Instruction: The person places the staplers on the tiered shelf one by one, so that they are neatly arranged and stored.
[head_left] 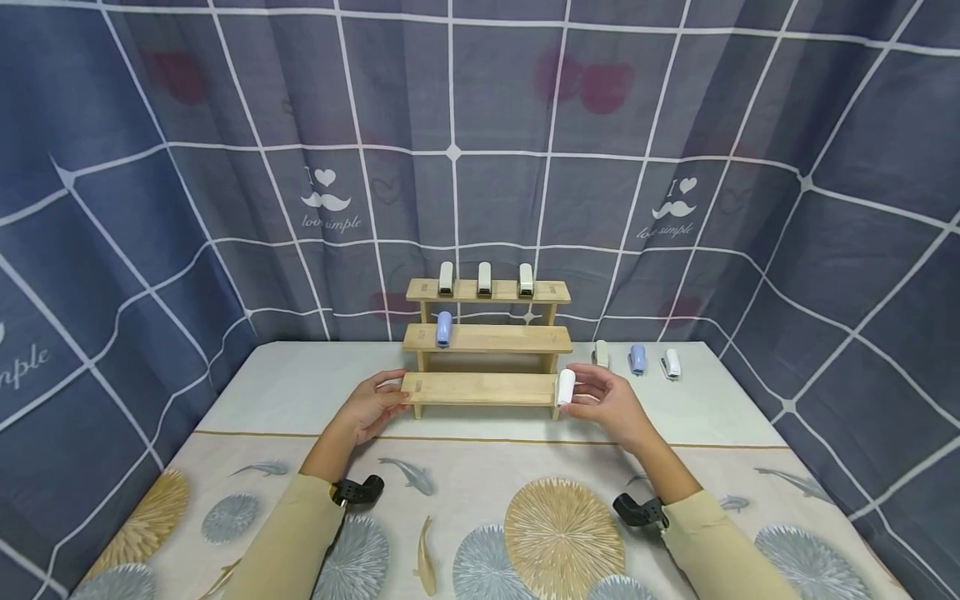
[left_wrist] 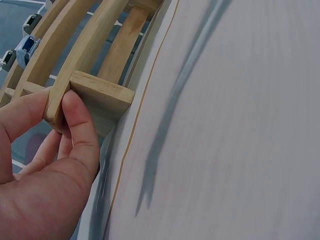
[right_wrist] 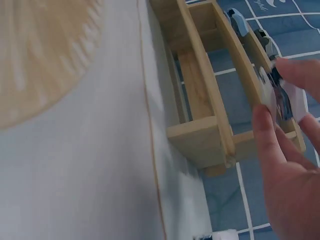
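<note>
A three-tier wooden display stand [head_left: 480, 389] stands on the table. My left hand [head_left: 372, 407] pinches the left end of its lowest tier between thumb and fingers, as the left wrist view shows up close. In my right hand [head_left: 611, 404] is a small white stapler [head_left: 566, 387], gripped by thumb and fingers at the right end of that same tier. Whether the stapler touches the wood is unclear. One blue stapler [head_left: 444, 329] sits at the left of the middle tier. Along the top tier stand three whitish staplers [head_left: 484, 280].
Right of the stand, a cream stapler [head_left: 601, 353], another blue stapler [head_left: 637, 359] and another white stapler [head_left: 671, 364] lie on the table. A patterned cloth [head_left: 420, 517] covers the table's front. Blue checked curtains [head_left: 495, 200] hang behind and on both sides.
</note>
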